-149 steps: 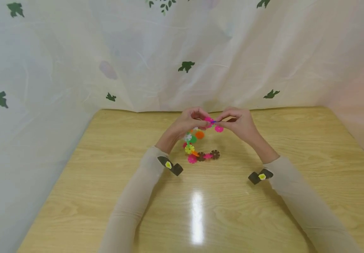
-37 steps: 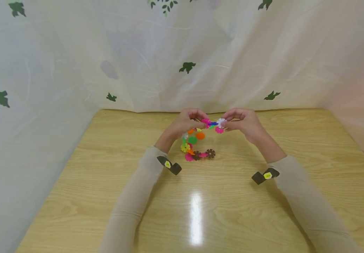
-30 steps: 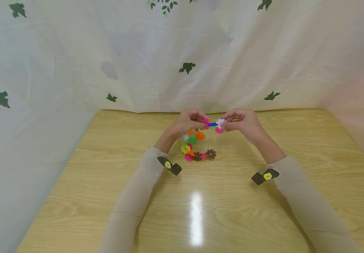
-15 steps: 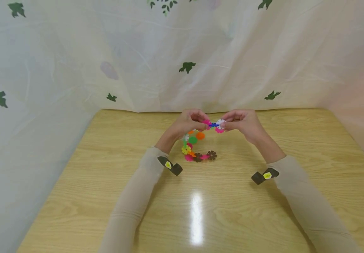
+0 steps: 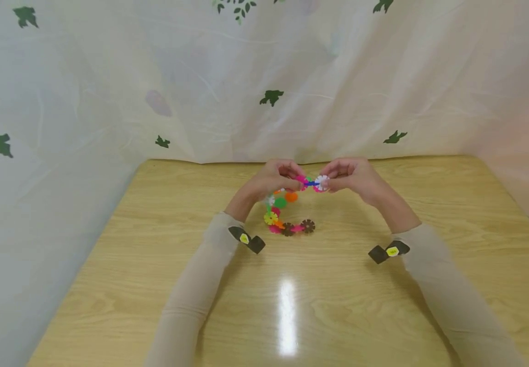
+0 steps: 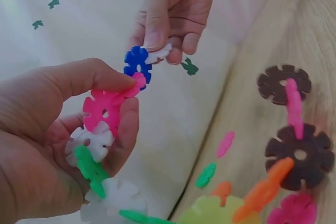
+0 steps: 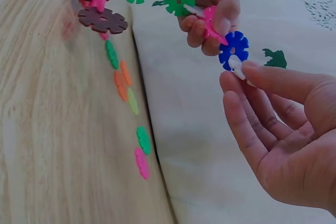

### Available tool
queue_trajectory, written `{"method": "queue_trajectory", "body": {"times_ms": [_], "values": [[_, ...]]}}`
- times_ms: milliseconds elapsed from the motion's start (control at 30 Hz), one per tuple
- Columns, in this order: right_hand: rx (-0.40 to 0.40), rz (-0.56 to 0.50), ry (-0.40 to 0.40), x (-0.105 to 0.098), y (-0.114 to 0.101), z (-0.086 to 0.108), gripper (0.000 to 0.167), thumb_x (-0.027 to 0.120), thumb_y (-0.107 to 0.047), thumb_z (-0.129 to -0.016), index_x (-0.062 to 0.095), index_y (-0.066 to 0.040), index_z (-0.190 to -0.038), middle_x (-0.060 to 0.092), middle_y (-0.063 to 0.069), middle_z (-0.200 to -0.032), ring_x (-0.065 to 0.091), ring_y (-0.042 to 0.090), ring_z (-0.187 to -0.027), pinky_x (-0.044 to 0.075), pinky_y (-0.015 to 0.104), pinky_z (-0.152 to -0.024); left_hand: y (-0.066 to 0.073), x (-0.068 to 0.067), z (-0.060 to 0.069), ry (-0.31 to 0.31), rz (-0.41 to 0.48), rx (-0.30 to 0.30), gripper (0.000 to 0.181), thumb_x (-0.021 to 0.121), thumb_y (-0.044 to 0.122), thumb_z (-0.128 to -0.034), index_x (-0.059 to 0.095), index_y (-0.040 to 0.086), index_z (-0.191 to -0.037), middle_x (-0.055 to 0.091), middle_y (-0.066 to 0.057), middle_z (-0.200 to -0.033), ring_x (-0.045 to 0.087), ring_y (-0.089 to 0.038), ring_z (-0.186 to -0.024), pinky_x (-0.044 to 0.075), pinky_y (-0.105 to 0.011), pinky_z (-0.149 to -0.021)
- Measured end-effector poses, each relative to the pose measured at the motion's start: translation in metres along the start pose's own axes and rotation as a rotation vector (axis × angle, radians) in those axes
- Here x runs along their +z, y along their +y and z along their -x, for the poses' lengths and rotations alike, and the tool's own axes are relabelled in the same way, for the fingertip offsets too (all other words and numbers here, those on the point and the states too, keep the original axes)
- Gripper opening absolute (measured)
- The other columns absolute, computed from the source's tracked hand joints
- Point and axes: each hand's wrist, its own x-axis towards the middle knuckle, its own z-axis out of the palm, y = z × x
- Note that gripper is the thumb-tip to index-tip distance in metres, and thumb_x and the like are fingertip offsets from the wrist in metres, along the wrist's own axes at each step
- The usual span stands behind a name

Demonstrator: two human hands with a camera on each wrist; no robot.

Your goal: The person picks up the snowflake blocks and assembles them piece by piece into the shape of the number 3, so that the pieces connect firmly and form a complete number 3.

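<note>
A chain of slotted, flower-shaped plastic discs [image 5: 271, 218] in yellow, brown, pink, white, green and orange hangs from my left hand [image 5: 271, 181] and curves toward me. That hand pinches a pink disc [image 6: 102, 109] close to the chain's end. Slotted into the pink one is a blue disc [image 7: 233, 47]. Between thumb and fingers, my right hand [image 5: 353, 178] pinches a white disc [image 7: 237, 67], its edge meeting the blue disc's rim. How deep the slots interlock I cannot tell. At the other end of the chain is a brown disc [image 5: 308, 226].
Several loose discs lie on the wooden table [image 5: 337, 306] beyond the chain, among them an orange disc [image 5: 291, 197] and a green disc [image 5: 280, 203]. Behind the table's far edge hangs a pale curtain [image 5: 218, 102] with green leaf shapes.
Five seconds ago my right hand was at the blue disc; since then it has come to hold a white disc against it. Over the last second both hands have lowered very slightly.
</note>
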Motion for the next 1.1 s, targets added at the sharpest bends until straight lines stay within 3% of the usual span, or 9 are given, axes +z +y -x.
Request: {"method": "queue_trajectory", "body": {"times_ms": [200, 400, 500, 600, 700, 833, 967, 1100], "values": [[0.009, 0.026, -0.097, -0.001, -0.002, 0.000, 0.026, 0.074, -0.008, -0.093, 0.068, 0.005, -0.115, 0.075, 0.004, -0.091, 0.074, 0.025, -0.087, 0.063, 0.040, -0.083, 0.010, -0.004, 0.008, -0.044, -0.036, -0.047, 0.019, 0.071, -0.002, -0.0895, 0.066, -0.005, -0.108, 0.068, -0.005, -0.089, 0.063, -0.014, -0.077, 0.057, -0.023, -0.072], [0.056, 0.035, -0.197, 0.011, 0.001, -0.006, 0.026, 0.073, -0.009, -0.094, 0.066, 0.007, -0.114, 0.077, 0.002, -0.093, 0.075, 0.022, -0.089, 0.062, 0.045, -0.087, 0.010, -0.017, 0.015, -0.124, -0.098, -0.073, 0.020, 0.069, -0.001, -0.0882, 0.067, -0.004, -0.108, 0.068, -0.003, -0.086, 0.058, -0.014, -0.071, 0.052, -0.023, -0.067], [0.091, 0.024, -0.195, 0.022, 0.002, -0.007, 0.026, 0.074, -0.009, -0.093, 0.066, 0.006, -0.113, 0.076, 0.001, -0.091, 0.076, 0.023, -0.089, 0.062, 0.049, -0.088, 0.011, -0.024, 0.018, -0.162, -0.143, -0.061, 0.021, 0.068, -0.001, -0.0890, 0.067, -0.005, -0.110, 0.070, -0.004, -0.089, 0.060, -0.015, -0.074, 0.054, -0.028, -0.073], [0.104, -0.008, -0.151, 0.033, 0.003, -0.007, 0.027, 0.073, -0.009, -0.093, 0.066, 0.007, -0.113, 0.077, 0.000, -0.089, 0.076, 0.021, -0.087, 0.061, 0.049, -0.088, 0.013, -0.030, 0.022, -0.150, -0.196, -0.025, 0.025, 0.069, -0.002, -0.0901, 0.066, -0.008, -0.115, 0.072, -0.007, -0.097, 0.065, -0.019, -0.084, 0.058, -0.034, -0.082], [0.108, -0.061, -0.086, 0.043, 0.005, -0.008, 0.027, 0.072, -0.006, -0.093, 0.065, 0.010, -0.114, 0.076, -0.001, -0.087, 0.076, 0.016, -0.083, 0.063, 0.046, -0.086, 0.012, -0.033, 0.025, -0.052, -0.222, 0.051, 0.029, 0.071, -0.003, -0.0897, 0.065, -0.009, -0.117, 0.071, -0.016, -0.107, 0.067, -0.029, -0.098, 0.059, -0.033, -0.088], [0.111, -0.122, -0.025, 0.055, 0.008, -0.011, 0.029, 0.071, -0.002, -0.093, 0.062, 0.014, -0.115, 0.075, -0.003, -0.084, 0.075, 0.014, -0.079, 0.064, 0.041, -0.082, 0.011, -0.035, 0.032, 0.198, -0.155, 0.186, 0.029, 0.073, -0.003, -0.0888, 0.066, -0.008, -0.116, 0.067, -0.025, -0.117, 0.065, -0.038, -0.111, 0.058, -0.028, -0.092], [0.127, -0.167, 0.013, 0.065, 0.008, -0.013, 0.031, 0.069, -0.001, -0.094, 0.059, 0.016, -0.118, 0.074, -0.005, -0.082, 0.075, 0.011, -0.077, 0.064, 0.040, -0.082, 0.010, -0.037, 0.041, 0.421, -0.084, 0.288, 0.025, 0.075, -0.001, -0.0886, 0.067, -0.009, -0.111, 0.067, -0.027, -0.114, 0.067, -0.023, -0.100, 0.056, -0.023, -0.092], [0.143, -0.216, 0.071, 0.072, 0.007, -0.013, 0.030, 0.068, 0.000, -0.095, 0.059, 0.015, -0.118, 0.073, -0.006, -0.082, 0.074, 0.009, -0.077, 0.063, 0.039, -0.084, 0.007, -0.038, 0.052, 0.479, -0.024, 0.289, 0.026, 0.075, -0.001, -0.0882, 0.066, -0.014, -0.109, 0.071, -0.018, -0.100, 0.066, -0.010, -0.084, 0.058, -0.020, -0.081]]}}
